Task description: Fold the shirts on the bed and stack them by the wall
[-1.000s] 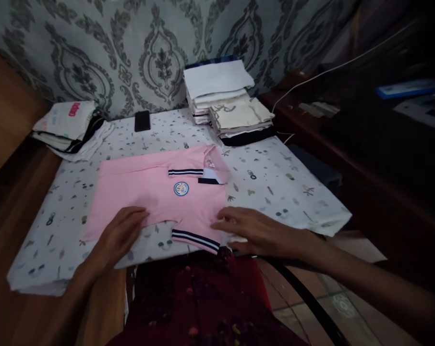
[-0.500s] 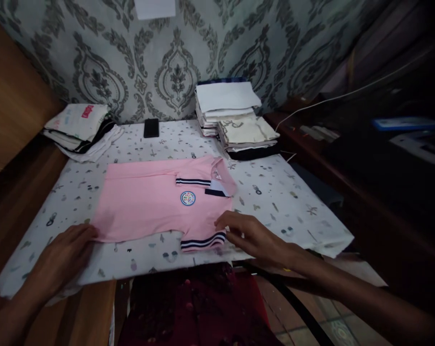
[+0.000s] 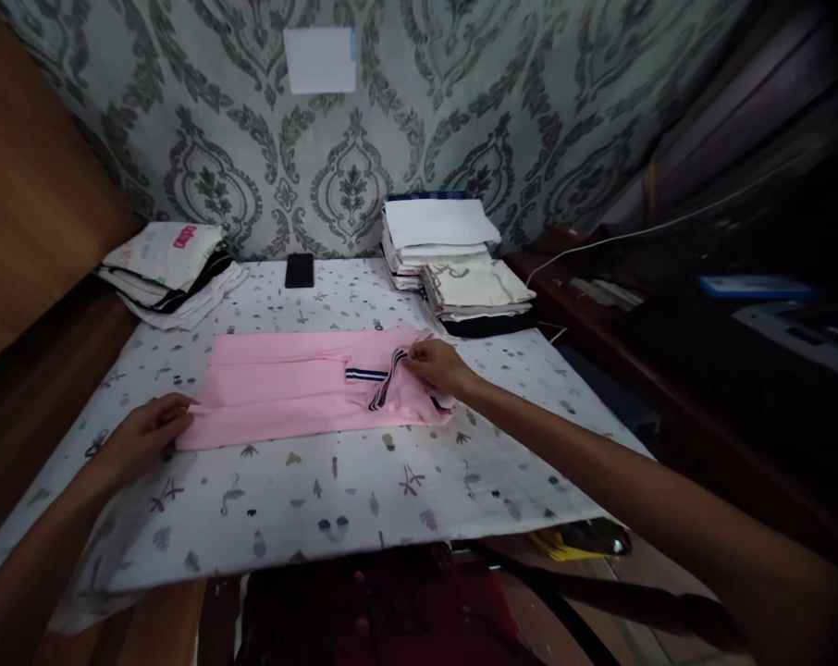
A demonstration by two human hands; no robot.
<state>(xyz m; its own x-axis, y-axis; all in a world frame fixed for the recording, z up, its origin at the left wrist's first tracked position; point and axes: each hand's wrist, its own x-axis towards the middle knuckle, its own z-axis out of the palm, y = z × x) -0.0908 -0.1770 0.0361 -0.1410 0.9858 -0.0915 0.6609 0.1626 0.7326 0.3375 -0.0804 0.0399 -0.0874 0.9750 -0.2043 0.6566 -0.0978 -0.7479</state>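
Observation:
A pink polo shirt [image 3: 280,384] lies on the table, its near side folded over toward the middle. My left hand [image 3: 145,430] pinches the hem at the shirt's near left corner. At the collar end, my right hand [image 3: 438,367] grips the near sleeve by its navy-and-white striped cuff, over the shirt's front. The far sleeve's striped cuff lies flat beneath it. The round badge is covered by the fold, and most of the collar is hidden behind my right hand.
Folded clothes [image 3: 461,277] stand in stacks at the back right. Another clothes pile [image 3: 166,268] sits at the back left beside a wooden panel [image 3: 37,185]. A black phone [image 3: 299,271] lies near the wall. A white cable [image 3: 627,222] runs along the right side.
My right hand has carried the near sleeve up and away from me, folding the shirt's near side over the badge. My left hand has moved its hem corner slightly away too.

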